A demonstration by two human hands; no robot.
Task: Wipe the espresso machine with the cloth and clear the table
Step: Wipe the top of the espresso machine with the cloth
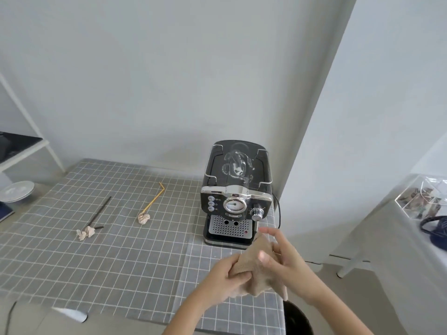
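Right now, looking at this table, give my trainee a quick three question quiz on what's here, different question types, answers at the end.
1. True or false: both hands hold the cloth.
2. Multiple choice: the liquid spill lies on A) the checked tablecloth, B) the top of the espresso machine, C) the plate.
3. Fill in: the yellow straw and the black straw each end beside a crumpled ____.

Key
1. True: the left hand and right hand both grip it.
2. B.
3. Tissue: one wad by the yellow straw, one wad by the black.
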